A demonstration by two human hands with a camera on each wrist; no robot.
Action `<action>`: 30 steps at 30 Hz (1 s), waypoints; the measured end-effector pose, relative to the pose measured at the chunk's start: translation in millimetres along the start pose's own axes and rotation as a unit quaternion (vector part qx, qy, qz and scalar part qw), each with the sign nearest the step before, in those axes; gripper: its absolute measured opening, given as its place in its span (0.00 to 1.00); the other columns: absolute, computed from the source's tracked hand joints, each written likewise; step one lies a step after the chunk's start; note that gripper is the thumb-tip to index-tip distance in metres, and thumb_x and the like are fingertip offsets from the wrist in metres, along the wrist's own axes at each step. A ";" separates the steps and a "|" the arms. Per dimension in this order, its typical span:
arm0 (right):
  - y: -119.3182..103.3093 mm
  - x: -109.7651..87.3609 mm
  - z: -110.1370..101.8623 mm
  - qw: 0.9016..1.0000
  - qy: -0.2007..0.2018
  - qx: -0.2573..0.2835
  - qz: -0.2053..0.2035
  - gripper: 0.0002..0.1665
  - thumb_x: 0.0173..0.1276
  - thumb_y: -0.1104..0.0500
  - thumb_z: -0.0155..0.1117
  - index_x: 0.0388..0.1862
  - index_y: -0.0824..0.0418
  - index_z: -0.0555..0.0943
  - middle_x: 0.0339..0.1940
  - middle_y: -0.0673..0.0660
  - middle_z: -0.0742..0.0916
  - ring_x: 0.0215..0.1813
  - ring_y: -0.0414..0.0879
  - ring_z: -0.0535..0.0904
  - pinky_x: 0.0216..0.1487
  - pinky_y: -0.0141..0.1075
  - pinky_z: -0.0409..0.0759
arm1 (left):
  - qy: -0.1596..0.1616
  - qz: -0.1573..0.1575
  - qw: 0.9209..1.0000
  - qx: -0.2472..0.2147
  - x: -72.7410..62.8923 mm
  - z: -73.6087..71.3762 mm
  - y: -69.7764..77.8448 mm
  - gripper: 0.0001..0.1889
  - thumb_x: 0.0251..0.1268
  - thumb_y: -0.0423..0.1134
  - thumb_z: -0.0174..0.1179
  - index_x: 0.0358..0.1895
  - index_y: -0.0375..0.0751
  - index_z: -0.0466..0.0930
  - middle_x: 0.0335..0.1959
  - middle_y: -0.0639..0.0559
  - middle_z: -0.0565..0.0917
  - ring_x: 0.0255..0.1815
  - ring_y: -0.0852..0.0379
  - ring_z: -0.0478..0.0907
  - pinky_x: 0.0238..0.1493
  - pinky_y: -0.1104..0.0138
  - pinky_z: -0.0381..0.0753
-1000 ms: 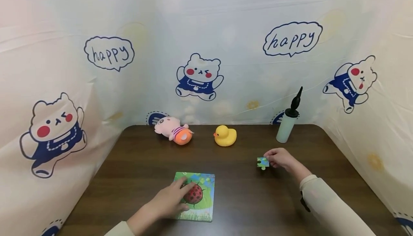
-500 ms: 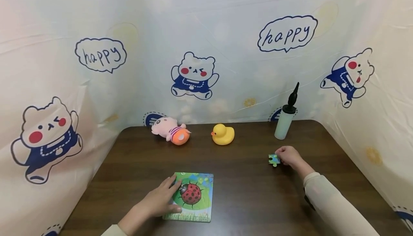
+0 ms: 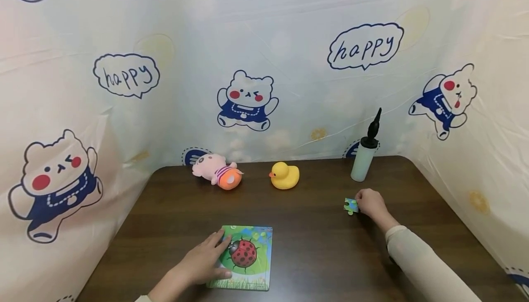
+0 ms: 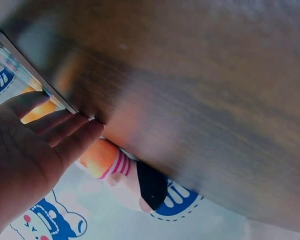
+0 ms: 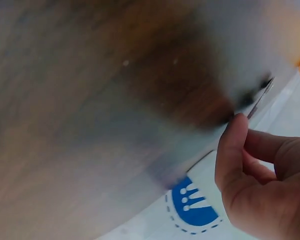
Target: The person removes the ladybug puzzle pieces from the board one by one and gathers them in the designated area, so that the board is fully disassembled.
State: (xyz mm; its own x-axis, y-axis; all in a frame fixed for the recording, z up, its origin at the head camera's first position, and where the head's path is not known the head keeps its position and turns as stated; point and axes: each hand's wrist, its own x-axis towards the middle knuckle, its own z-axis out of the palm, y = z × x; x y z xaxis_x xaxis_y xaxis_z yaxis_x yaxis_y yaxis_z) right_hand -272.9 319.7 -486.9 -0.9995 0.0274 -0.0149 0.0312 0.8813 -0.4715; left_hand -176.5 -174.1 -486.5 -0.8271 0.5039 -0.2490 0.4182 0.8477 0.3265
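Note:
A square ladybug jigsaw puzzle point(image 3: 250, 256) lies flat on the table, left of the middle in the head view. My left hand point(image 3: 200, 261) rests at its left edge with the fingers extended, the thumb on the lower left part of the picture. The left wrist view shows the same hand point(image 4: 35, 145) with its fingertips by the puzzle's thin edge point(image 4: 30, 70). Further right, a blue-green puzzle piece point(image 3: 350, 206) is pinched between the thumb and finger of my right hand point(image 3: 373, 205), close to the tabletop. In the right wrist view the piece point(image 5: 261, 97) appears edge-on.
Along the back of the table point(image 3: 306, 242) are a pink plush toy point(image 3: 218, 170), a yellow rubber duck point(image 3: 284, 176) and a pale green hand pump point(image 3: 362, 159) with a black handle. A printed curtain point(image 3: 306, 77) encloses the back and sides.
My left hand has slid left, off the ladybug picture to the puzzle's left edge. My right hand has carried the puzzle piece a little to the right. The head view has shifted slightly.

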 end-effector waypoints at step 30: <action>-31.0 -22.4 6.1 0.986 -0.017 -0.113 -0.123 0.26 0.58 0.56 0.69 0.53 0.67 0.79 0.43 0.65 0.79 0.39 0.56 0.77 0.38 0.50 0.77 | 0.021 -0.005 1.000 -0.014 -1.1 -6.8 2.7 0.49 0.47 0.67 0.63 0.70 0.41 0.62 0.71 0.35 0.57 0.67 0.34 0.62 0.53 0.38 0.69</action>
State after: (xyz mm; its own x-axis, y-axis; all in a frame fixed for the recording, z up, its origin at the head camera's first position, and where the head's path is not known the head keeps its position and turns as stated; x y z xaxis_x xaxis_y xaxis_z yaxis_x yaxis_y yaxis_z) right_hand -251.5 288.9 -477.3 -0.9761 -0.2130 0.0438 -0.2171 0.9422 -0.2554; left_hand -177.0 -173.5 -479.2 -0.8463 0.4881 -0.2133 0.4002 0.8468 0.3504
